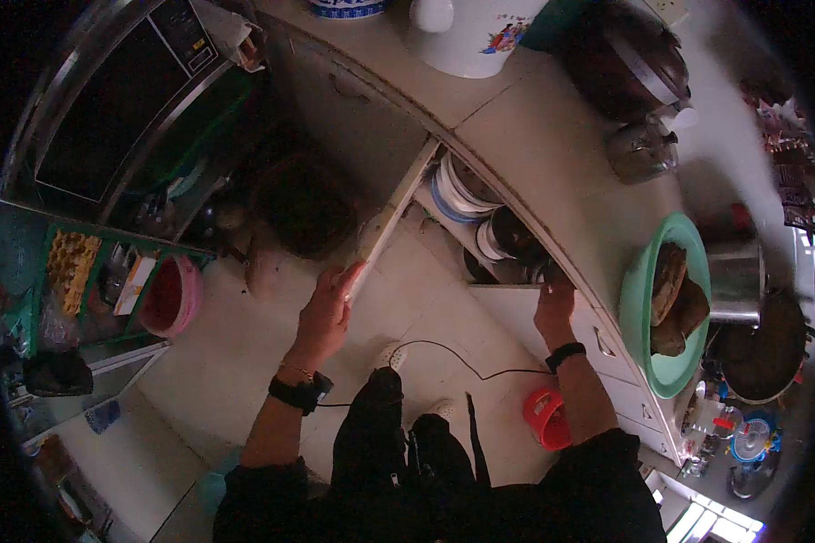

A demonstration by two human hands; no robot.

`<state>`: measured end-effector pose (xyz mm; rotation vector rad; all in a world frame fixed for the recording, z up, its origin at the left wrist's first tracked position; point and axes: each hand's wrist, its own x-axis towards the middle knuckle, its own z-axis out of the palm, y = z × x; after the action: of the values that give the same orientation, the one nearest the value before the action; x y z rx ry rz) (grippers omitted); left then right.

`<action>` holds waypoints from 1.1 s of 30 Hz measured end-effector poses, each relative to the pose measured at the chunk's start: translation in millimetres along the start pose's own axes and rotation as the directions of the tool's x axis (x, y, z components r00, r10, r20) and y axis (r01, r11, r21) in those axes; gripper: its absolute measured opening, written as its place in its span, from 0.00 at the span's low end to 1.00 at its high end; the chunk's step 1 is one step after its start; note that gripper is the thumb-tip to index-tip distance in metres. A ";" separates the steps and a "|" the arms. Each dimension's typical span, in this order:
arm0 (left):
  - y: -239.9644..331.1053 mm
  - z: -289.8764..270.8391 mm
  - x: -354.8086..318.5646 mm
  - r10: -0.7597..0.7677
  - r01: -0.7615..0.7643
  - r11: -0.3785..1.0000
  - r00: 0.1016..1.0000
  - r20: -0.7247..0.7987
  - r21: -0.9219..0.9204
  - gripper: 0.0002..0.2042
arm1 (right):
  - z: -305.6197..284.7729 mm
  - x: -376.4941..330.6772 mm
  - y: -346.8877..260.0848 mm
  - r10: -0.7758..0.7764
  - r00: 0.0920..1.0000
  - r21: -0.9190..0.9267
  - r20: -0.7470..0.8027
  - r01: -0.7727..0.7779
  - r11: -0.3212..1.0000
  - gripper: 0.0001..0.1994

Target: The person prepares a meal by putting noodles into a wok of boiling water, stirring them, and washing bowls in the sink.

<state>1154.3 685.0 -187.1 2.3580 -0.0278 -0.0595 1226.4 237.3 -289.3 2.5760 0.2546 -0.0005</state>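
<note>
My left hand [326, 312] grips the free edge of an open cabinet door [394, 213]. My right hand [555, 312] reaches into the cabinet under the counter, by the front edge of its opening. Its fingertips are hidden in shadow there, next to dark cookware [516, 233]. Farther back inside stand stacked white dishes [457, 195], one with a blue rim. A closed white cabinet front [534, 317] lies just to the left of my right wrist. Both wrists wear dark bands, and a thin black cable runs between them.
Above the cabinet, the counter [507, 136] holds a white pitcher [466, 41], a dark rice cooker [625, 63], a glass jar [643, 149] and a green basin [643, 317] with brown items. A red bucket [548, 418] and a pink basin [170, 297] are low down. A microwave [118, 100] stands left.
</note>
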 end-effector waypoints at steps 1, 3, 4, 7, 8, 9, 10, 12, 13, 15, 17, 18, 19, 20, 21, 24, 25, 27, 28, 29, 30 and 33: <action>-0.4 2.0 0.3 -0.003 0.003 1.000 1.000 0.004 0.001 0.34 | 7.6 -2.0 1.1 -0.002 1.000 0.002 0.004 0.002 1.000 0.15; -0.9 3.4 -2.5 0.052 -0.054 0.998 0.997 -0.053 -0.045 0.33 | -12.4 -4.3 2.8 -0.068 0.996 0.223 0.053 0.054 0.973 0.16; -0.5 2.9 -2.7 0.057 -0.059 0.997 0.997 -0.050 -0.046 0.33 | -20.2 -8.1 3.8 -0.138 0.988 0.119 0.071 0.129 0.984 0.16; 4.2 0.3 -2.6 0.104 -0.107 0.992 0.993 -0.054 -0.069 0.33 | -34.1 -47.3 -19.4 -0.115 0.992 0.220 0.058 0.100 0.970 0.16; 5.6 -0.9 -3.2 0.060 -0.062 0.996 0.998 -0.033 -0.062 0.33 | -45.2 -60.7 -31.0 -0.105 0.992 0.235 0.064 0.087 0.968 0.16; 5.7 -1.4 -4.8 0.015 -0.015 0.999 1.000 -0.011 -0.052 0.33 | -66.6 -76.4 -42.2 -0.117 0.982 0.172 0.147 0.091 0.981 0.17; 2.2 1.5 -6.7 0.099 -0.096 0.994 0.993 -0.060 0.042 0.33 | -90.7 -93.4 -51.5 -0.122 0.965 0.106 0.230 0.100 0.989 0.17; 0.1 5.4 -8.4 0.082 -0.079 0.996 0.995 -0.056 0.051 0.33 | -107.1 -134.4 -62.1 -0.151 0.924 0.041 0.353 0.146 0.988 0.18; 0.7 8.5 -8.1 0.062 -0.059 0.996 0.997 -0.046 0.062 0.33 | -110.8 -158.3 -63.5 -0.196 0.918 0.066 0.346 0.184 0.981 0.17; -3.4 14.2 -12.0 0.092 -0.094 0.995 0.995 -0.045 -0.038 0.33 | -118.1 -199.0 -64.1 -0.237 0.911 0.089 0.337 0.220 0.971 0.17; -4.5 20.9 -11.3 0.137 -0.140 0.990 0.986 -0.093 -0.030 0.33 | -122.4 -239.2 -62.1 -0.291 0.889 0.094 0.354 0.276 0.957 0.17; -6.3 23.5 -11.0 0.149 -0.151 0.988 0.984 -0.093 -0.012 0.32 | -114.3 -259.2 -63.3 -0.318 0.909 0.108 0.268 0.300 0.948 0.17; -5.6 26.4 -13.7 0.163 -0.165 0.986 0.983 -0.085 -0.010 0.32 | -108.0 -279.6 -62.5 -0.305 0.913 0.111 0.271 0.285 0.952 0.17; 2.9 26.7 -15.2 0.125 -0.128 0.991 0.990 -0.070 -0.033 0.31 | -107.8 -298.6 -62.4 -0.300 0.919 0.135 0.255 0.274 0.952 0.16; 9.9 26.9 -17.7 0.085 -0.088 0.995 0.995 -0.057 -0.051 0.30 | -107.9 -317.2 -62.7 -0.298 0.925 0.159 0.234 0.266 0.951 0.15; 2.2 45.6 -17.8 0.164 -0.159 0.986 0.970 -0.180 0.039 0.30 | -99.1 -365.9 -56.5 -0.186 0.934 0.334 0.305 0.078 0.939 0.13; -1.8 50.7 -16.2 0.170 -0.167 0.985 0.971 -0.168 0.032 0.30 | -97.4 -378.7 -52.5 -0.175 0.932 0.331 0.317 0.065 0.941 0.13; -9.4 64.5 -9.9 0.220 -0.228 0.974 0.948 -0.231 -0.007 0.29 | -93.1 -397.9 -42.6 -0.109 0.903 0.365 0.415 -0.056 0.929 0.12; -12.8 70.3 -8.7 0.214 -0.223 0.975 0.950 -0.227 -0.015 0.29 | -83.5 -411.9 -39.0 -0.078 0.919 0.277 0.387 -0.036 0.960 0.12; -15.2 75.9 -5.7 0.223 -0.227 0.974 0.947 -0.230 0.007 0.29 | -79.0 -422.8 -33.2 -0.079 0.915 0.269 0.396 -0.033 0.963 0.12; -16.2 80.5 -3.4 0.230 -0.230 0.973 0.945 -0.233 0.029 0.29 | -76.6 -432.6 -27.4 -0.037 0.912 0.251 0.409 -0.073 0.965 0.13; -18.9 89.3 2.0 0.264 -0.258 0.964 0.927 -0.266 0.060 0.27 | -65.9 -451.0 -12.6 0.030 0.900 0.206 0.434 -0.131 0.970 0.15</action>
<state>1151.7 635.4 -263.7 2.3450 -0.2090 0.3975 777.8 200.6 -216.3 2.7270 -0.0234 -0.5949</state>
